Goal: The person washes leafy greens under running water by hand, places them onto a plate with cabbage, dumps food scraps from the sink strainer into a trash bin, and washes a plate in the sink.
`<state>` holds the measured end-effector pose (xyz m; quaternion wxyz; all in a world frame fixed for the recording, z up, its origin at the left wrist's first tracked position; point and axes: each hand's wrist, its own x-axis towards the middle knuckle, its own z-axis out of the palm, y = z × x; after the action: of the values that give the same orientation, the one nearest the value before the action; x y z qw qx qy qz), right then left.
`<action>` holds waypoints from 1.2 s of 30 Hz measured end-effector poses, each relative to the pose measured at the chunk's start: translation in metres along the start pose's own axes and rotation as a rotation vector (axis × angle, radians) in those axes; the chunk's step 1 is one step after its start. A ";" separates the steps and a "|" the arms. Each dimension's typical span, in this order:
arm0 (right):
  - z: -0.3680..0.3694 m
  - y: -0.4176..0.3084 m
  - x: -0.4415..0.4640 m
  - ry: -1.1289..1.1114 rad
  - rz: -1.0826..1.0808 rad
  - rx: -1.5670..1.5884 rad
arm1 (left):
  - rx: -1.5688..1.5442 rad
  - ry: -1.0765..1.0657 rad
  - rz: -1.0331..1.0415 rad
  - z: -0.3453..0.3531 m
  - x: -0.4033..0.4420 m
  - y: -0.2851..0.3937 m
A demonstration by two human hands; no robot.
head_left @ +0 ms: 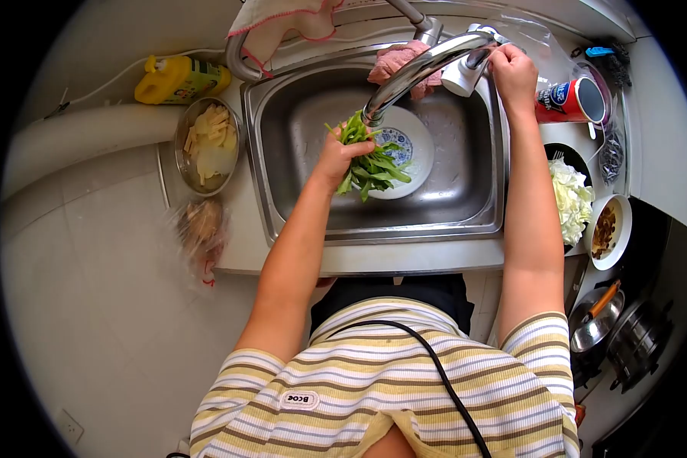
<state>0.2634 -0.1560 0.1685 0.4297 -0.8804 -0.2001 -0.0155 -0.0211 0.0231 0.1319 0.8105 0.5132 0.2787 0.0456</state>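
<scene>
My left hand (pixel 337 159) is closed around a bunch of leafy greens (pixel 378 169), held right under the spout of the chrome faucet (pixel 416 67). Below the greens, a white plate (pixel 421 149) with a blue pattern in its middle lies on the bottom of the steel sink (pixel 290 172). My right hand (pixel 514 76) is closed at the faucet's handle, at the back right of the sink; its fingers partly hide the handle. A white attachment (pixel 459 79) sits on the faucet beside that hand. A pink cloth (pixel 397 62) lies at the sink's back rim.
Left of the sink stand a yellow bottle (pixel 177 80), a steel bowl of pale slices (pixel 210 145) and a plastic bag (pixel 204 225). To the right are a red canister (pixel 563 103), white-green cut vegetable (pixel 571 198), a white bowl (pixel 622 233) and pots (pixel 635 343).
</scene>
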 end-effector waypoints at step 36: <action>-0.019 -0.023 -0.279 -0.416 0.111 -0.157 | 1.366 0.125 0.430 0.001 -0.010 -0.041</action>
<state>0.0009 -0.2524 0.1418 0.3094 -0.9050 -0.2338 0.1747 -0.0377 -0.0009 0.1008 0.2641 0.9456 0.1836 0.0488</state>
